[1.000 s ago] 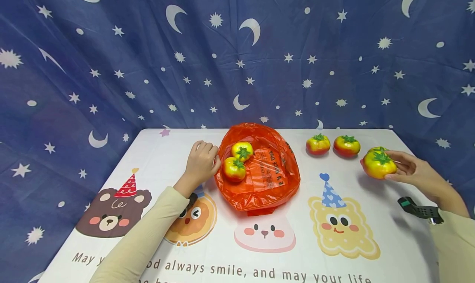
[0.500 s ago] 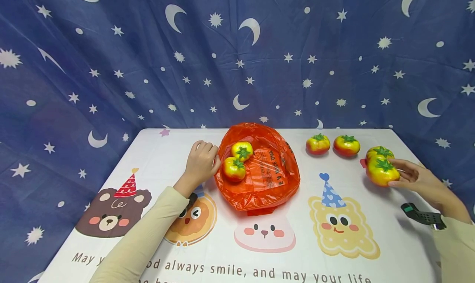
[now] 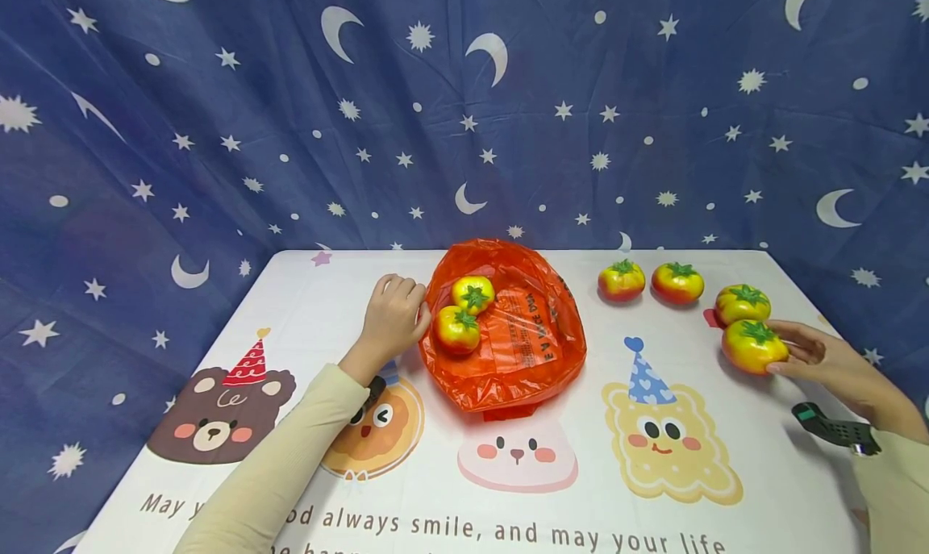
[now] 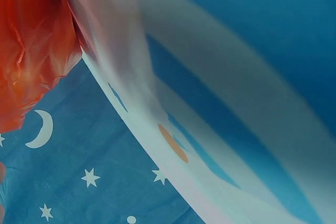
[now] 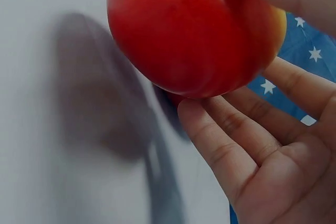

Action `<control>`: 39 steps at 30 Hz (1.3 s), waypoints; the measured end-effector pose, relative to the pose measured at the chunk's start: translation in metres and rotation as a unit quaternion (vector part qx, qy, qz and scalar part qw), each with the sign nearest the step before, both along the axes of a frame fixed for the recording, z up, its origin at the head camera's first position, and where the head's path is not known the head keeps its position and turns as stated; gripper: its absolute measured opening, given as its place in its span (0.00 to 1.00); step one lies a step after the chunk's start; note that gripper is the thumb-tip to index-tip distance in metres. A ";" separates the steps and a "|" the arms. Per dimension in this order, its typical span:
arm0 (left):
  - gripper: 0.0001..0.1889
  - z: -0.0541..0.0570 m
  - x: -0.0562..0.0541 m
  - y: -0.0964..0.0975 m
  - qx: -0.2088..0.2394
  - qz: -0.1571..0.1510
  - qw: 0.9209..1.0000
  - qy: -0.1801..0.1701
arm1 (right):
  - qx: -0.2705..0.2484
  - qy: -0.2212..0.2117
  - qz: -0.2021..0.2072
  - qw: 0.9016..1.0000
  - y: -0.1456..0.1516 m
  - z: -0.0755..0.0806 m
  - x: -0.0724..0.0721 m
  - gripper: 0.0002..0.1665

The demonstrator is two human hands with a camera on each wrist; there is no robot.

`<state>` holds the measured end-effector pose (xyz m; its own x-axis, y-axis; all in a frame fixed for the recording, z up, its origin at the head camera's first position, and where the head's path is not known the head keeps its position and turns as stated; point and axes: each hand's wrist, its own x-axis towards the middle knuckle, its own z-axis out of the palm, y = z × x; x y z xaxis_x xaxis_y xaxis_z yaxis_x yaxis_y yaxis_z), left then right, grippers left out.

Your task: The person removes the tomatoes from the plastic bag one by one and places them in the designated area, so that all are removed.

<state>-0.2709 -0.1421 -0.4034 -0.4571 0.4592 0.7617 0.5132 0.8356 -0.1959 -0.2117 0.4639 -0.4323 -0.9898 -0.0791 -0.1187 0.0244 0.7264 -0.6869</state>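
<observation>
A red plastic bag (image 3: 501, 385) lies open mid-table with two toy tomatoes inside, one yellow-topped (image 3: 473, 294), the other redder (image 3: 457, 331). At its left rim, my left hand (image 3: 394, 316) grips the bag's edge with curled fingers. In the left wrist view the bag's wrinkled side (image 4: 31, 51) fills the upper left. Thumb and fingers of my right hand (image 3: 835, 360) pinch a yellow-red toy tomato (image 3: 753, 347) from its right side. The right wrist view shows its glossy red underside (image 5: 184, 35), with a shadow on the tablecloth beside it.
Behind the held tomato sits another toy tomato (image 3: 742, 304). Two more, one at the left (image 3: 621, 281) and one beside it (image 3: 678, 284), stand along the back right. A starry blue curtain (image 3: 464, 118) hangs behind the printed white tablecloth (image 3: 653, 530).
The right hand has shifted right and towards the person with its tomato, uncovering more of the tomato behind. My left hand and the bag have stayed in place.
</observation>
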 end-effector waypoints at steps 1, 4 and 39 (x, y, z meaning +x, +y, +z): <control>0.04 0.000 0.000 0.000 0.000 0.001 1.000 -0.001 | 0.004 -0.001 -0.003 1.000 0.000 -0.001 0.000 0.45; 0.04 0.000 0.000 0.000 -0.002 0.004 1.000 -0.005 | -0.002 -0.007 -0.008 1.000 0.000 -0.002 0.000 0.45; 0.04 -0.001 -0.002 0.000 -0.002 -0.002 1.000 0.011 | -0.053 -0.062 0.005 0.997 0.003 -0.003 0.005 0.52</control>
<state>-0.2730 -0.1424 -0.4045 -0.4376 0.4644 0.7700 0.5120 0.8326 -0.2111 -0.2069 0.4666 -0.4354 -0.9674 -0.1065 -0.2299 0.1069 0.6511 -0.7514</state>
